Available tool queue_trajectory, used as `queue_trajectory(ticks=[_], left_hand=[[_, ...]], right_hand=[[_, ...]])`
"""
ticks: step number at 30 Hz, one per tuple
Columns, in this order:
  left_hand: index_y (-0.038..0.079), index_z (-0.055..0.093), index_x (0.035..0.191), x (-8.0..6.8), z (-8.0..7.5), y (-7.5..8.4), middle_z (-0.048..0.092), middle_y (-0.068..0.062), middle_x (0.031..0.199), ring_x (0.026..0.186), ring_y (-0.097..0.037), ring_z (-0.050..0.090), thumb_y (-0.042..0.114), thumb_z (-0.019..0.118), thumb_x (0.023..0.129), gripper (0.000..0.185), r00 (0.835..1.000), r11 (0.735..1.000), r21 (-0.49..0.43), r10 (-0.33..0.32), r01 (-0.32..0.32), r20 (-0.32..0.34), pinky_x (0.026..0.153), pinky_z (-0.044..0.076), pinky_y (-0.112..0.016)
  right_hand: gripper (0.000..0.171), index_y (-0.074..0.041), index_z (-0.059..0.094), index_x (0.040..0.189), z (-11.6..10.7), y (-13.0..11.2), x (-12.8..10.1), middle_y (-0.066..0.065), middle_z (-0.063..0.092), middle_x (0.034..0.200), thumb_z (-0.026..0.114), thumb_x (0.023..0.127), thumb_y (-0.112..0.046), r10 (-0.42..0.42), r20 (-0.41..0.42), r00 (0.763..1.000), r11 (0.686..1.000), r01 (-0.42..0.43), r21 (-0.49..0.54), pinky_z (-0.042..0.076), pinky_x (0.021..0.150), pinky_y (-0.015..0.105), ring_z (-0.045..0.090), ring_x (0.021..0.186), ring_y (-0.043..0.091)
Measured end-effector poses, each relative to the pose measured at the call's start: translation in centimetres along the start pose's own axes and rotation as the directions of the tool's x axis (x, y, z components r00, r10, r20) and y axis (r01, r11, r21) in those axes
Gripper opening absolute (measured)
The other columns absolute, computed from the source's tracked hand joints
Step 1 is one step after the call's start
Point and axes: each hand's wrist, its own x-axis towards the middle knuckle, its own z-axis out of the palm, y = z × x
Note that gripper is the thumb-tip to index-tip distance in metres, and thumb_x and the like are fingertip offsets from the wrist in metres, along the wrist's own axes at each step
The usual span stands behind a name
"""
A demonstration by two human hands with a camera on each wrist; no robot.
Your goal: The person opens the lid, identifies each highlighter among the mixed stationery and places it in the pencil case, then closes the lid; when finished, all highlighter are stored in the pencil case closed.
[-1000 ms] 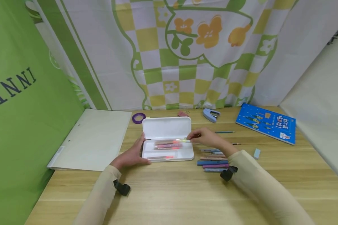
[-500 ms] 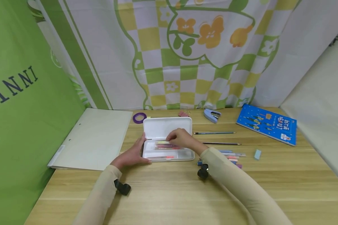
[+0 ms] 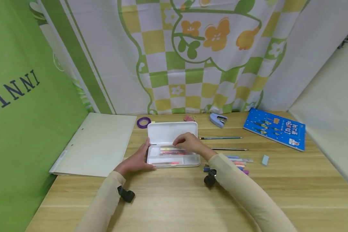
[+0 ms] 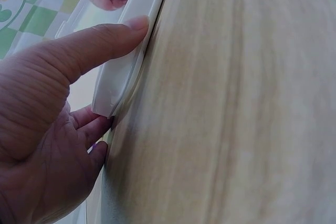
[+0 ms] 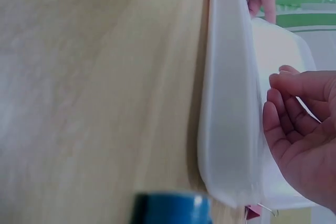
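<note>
A white pencil case [image 3: 192,165] lies on the table with its lid [image 3: 163,132] raised at the back. Inside are several pens, among them a yellow-tinted pen [image 3: 166,149] in the rear compartment and an orange-tipped one [image 3: 174,163] at the front. My left hand [image 3: 134,160] grips the case's left end; in the left wrist view, its thumb [image 4: 105,45] presses the front wall. Over the rear compartment is my right hand [image 3: 191,143], fingers curled. Thumb and index tips meet in the right wrist view, with nothing visible between them.
Right of the case lie several pens [image 3: 235,157], a green pencil [image 3: 221,138], a dark pencil [image 3: 230,149] and an eraser [image 3: 265,160]. Behind are purple tape [image 3: 138,124], a pink clip [image 3: 189,119], a stapler [image 3: 217,120] and a blue book [image 3: 275,129]. A folder [image 3: 95,141] lies left.
My right hand has carried the yellow-tinted pen leftward from the case's right end into the rear compartment, where the pen now lies. The left hand keeps its place.
</note>
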Motion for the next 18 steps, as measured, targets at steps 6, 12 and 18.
queue_trajectory(ticks=[6,12,18], left_hand=[[0.001,-0.014,0.148,-0.1,0.0,0.0,0.015,-0.023,0.152,0.141,-0.034,0.014,0.032,0.084,0.07,0.129,1.0,1.0,-0.002,0.0,0.0,0.004,0.114,0.013,-0.046],[0.002,-0.015,0.148,-0.2,0.0,0.1,0.013,-0.024,0.153,0.141,-0.035,0.012,0.032,0.084,0.07,0.129,1.0,1.0,-0.004,-0.009,0.009,0.004,0.114,0.013,-0.046],[0.001,-0.014,0.148,-0.1,0.0,0.1,0.013,-0.024,0.153,0.141,-0.035,0.012,0.032,0.084,0.07,0.129,1.0,1.0,-0.003,0.001,-0.001,0.006,0.114,0.013,-0.047]], right_hand=[[0.014,0.003,0.071,0.098,-2.3,0.5,-2.0,0.012,0.07,0.094,0.064,0.089,-0.005,0.002,0.031,1.0,0.997,-0.004,0.077,0.051,0.076,0.027,0.061,0.085,0.015],[0.018,0.003,0.069,0.104,-5.4,1.5,-5.1,0.012,0.068,0.101,0.061,0.092,-0.008,0.022,0.032,0.999,0.998,-0.024,0.06,0.051,0.076,0.03,0.06,0.088,0.016],[0.019,0.006,0.067,0.104,-7.8,3.1,-8.2,0.013,0.068,0.099,0.062,0.091,-0.007,0.089,0.033,0.995,0.995,-0.09,0.035,0.052,0.075,0.029,0.061,0.088,0.018]])
